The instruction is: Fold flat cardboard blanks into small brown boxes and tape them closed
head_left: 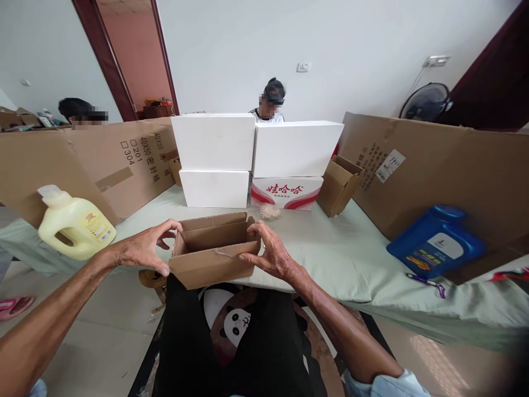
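A small brown cardboard box (pixel 215 267), open at the top, is at the table's near edge above my lap. My left hand (pixel 144 248) is at its left end, fingertips on the back corner and thumb by the lower front corner. Around the right end, my right hand (pixel 273 251) grips it, thumb on the front wall and fingers over the far side. Inside, the box shows bare brown walls; its bottom is hidden.
White boxes (pixel 212 143) are stacked across the table (pixel 297 237), one with red lettering (pixel 285 193). Another open cardboard box (pixel 339 184) stands beside them. A yellow jug (pixel 76 223) is left; a blue bottle (pixel 438 242) and a purple pen (pixel 425 282) are right. A person (pixel 268 105) sits opposite.
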